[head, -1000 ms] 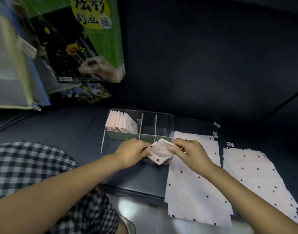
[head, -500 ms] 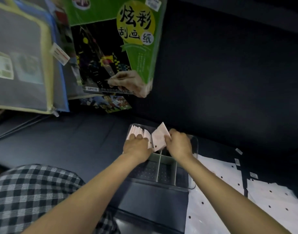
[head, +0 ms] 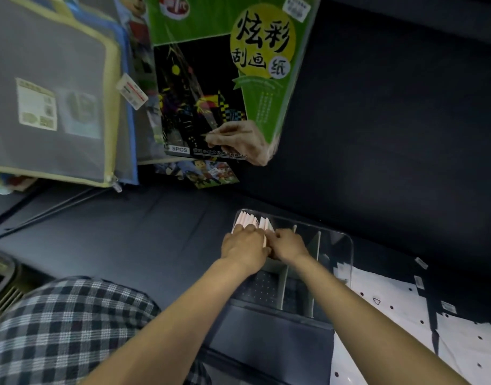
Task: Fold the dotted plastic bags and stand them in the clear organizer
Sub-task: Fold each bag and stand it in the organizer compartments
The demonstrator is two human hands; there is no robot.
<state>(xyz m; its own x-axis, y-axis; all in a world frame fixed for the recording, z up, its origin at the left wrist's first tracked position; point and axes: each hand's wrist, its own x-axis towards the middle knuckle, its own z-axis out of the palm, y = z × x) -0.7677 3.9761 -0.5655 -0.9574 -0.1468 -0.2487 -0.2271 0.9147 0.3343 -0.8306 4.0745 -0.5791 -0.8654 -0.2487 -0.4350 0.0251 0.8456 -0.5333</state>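
The clear organizer [head: 347, 247] stands on the dark table, split by dividers. A row of folded pink dotted bags [head: 248, 219] stands upright in its far left compartment. My left hand [head: 243, 245] lies over the near part of that row and presses the bags to the left. My right hand [head: 287, 244] is right beside it and pinches a folded dotted bag [head: 266, 227] that stands at the right end of the row. Both hands hide the lower part of the bags. The other compartments hold nothing I can see.
Flat unfolded dotted bags [head: 389, 323] lie on the table right of the organizer, with another pile [head: 475, 354] further right. A green craft-paper pack [head: 225, 79] and mesh zip pouches [head: 52, 93] hang at the back left. My checked lap [head: 58, 329] is at the lower left.
Both hands carried the folded bag from in front of the organizer up and into its far left compartment. The bag now stands against the row. The camera has tilted up.
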